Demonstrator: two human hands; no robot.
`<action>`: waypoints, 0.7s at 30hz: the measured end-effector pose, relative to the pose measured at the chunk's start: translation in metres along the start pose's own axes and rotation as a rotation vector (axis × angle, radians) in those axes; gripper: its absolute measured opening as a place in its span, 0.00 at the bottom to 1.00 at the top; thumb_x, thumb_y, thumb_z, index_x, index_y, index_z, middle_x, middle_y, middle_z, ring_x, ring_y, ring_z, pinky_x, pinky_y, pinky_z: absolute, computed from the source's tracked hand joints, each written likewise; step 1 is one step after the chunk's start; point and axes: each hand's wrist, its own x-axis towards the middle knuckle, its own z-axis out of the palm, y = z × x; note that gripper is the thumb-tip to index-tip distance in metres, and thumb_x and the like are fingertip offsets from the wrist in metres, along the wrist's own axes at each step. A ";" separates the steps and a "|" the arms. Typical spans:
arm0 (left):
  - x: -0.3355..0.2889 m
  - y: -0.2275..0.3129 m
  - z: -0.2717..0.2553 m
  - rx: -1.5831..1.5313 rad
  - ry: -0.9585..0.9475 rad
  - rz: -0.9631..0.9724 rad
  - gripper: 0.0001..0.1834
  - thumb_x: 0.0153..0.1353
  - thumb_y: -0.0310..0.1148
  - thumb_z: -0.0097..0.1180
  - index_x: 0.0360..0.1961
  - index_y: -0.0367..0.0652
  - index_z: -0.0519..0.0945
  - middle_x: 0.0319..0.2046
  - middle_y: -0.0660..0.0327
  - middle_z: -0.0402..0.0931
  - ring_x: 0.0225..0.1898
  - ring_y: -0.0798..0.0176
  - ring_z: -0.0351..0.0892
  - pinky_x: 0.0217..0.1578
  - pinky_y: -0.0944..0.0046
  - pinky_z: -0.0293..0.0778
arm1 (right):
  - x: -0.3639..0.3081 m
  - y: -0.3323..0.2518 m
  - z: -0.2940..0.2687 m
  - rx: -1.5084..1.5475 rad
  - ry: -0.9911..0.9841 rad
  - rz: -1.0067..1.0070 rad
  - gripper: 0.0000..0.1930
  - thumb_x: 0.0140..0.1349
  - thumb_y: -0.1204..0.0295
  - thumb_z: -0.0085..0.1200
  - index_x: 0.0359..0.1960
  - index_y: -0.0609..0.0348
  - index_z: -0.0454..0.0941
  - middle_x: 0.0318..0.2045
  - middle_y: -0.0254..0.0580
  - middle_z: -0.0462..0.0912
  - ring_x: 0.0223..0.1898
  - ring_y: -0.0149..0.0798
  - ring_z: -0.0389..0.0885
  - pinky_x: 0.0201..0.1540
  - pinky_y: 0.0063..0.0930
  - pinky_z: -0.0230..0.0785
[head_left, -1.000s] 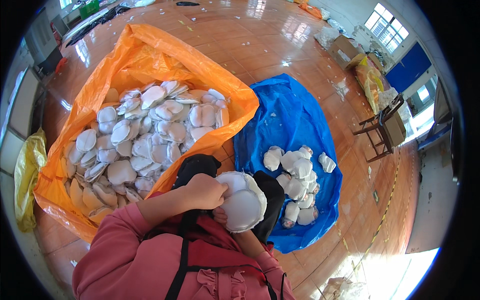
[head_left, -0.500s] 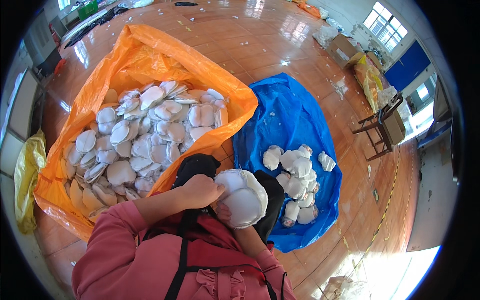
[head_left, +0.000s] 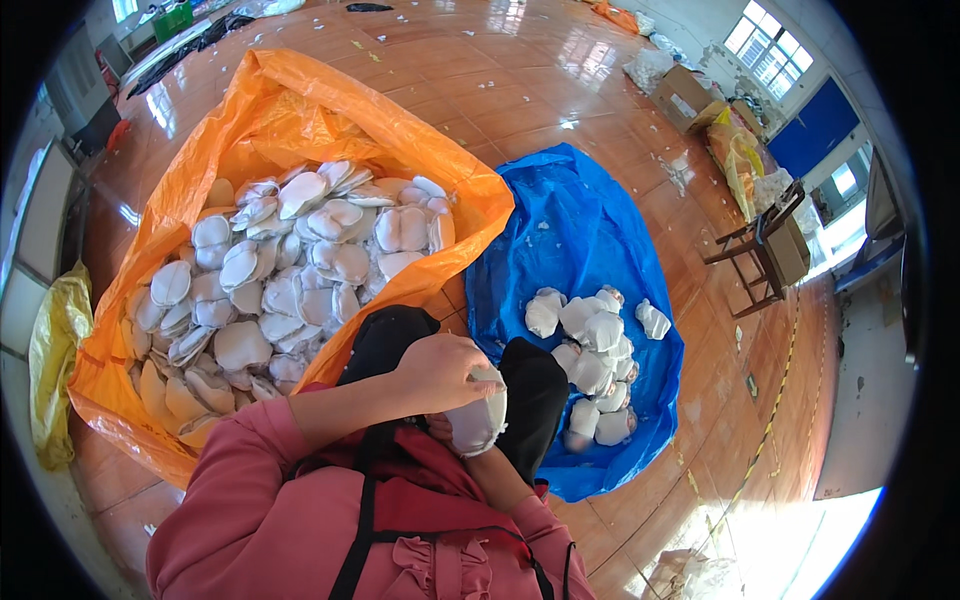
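Over my lap, I hold a white padded fabric piece [head_left: 478,420] with a seamed edge. My left hand [head_left: 440,372] lies across its top, fingers curled over the upper edge. From below, my right hand [head_left: 438,428] grips the side nearer my body, and most of its fingers are hidden behind the left wrist and the piece. To my left, an orange plastic sack [head_left: 300,110] gapes wide, filled with flat white pads [head_left: 243,345]. At my right, a blue plastic sack [head_left: 570,200] lies spread out, bearing several rounded white bundles [head_left: 603,335].
A yellow plastic bag [head_left: 55,350] lies at the far left beside a pale cabinet. Toward the right stand a wooden chair [head_left: 765,250] and a cardboard box [head_left: 685,98]. Small white scraps dot the tiled floor [head_left: 440,60]. Yellow-black tape runs along the right.
The padded piece has turned from facing up broadly to a narrower, folded or edge-on shape. My left hand has moved right and up over its top.
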 end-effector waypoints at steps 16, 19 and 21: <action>-0.004 0.009 0.029 0.159 -0.242 0.411 0.03 0.51 0.31 0.60 0.27 0.46 0.81 0.28 0.62 0.76 0.38 0.56 0.79 0.40 0.56 0.75 | 0.037 0.003 -0.034 0.175 -0.262 0.073 0.23 0.67 0.43 0.39 0.37 0.51 0.67 0.14 0.33 0.64 0.09 0.29 0.60 0.11 0.20 0.54; -0.003 0.021 0.025 0.283 -0.267 0.348 0.02 0.49 0.29 0.59 0.26 0.45 0.79 0.29 0.60 0.77 0.38 0.55 0.80 0.40 0.56 0.76 | 0.042 0.000 -0.038 0.224 -0.316 0.117 0.23 0.67 0.43 0.39 0.38 0.51 0.68 0.15 0.33 0.64 0.09 0.29 0.60 0.12 0.20 0.54; -0.004 0.024 0.029 0.394 -0.356 0.283 0.03 0.49 0.28 0.59 0.27 0.45 0.81 0.30 0.60 0.78 0.39 0.55 0.81 0.39 0.55 0.77 | 0.042 0.001 -0.041 0.253 -0.342 0.156 0.23 0.67 0.43 0.39 0.39 0.51 0.68 0.15 0.33 0.64 0.10 0.29 0.60 0.12 0.20 0.54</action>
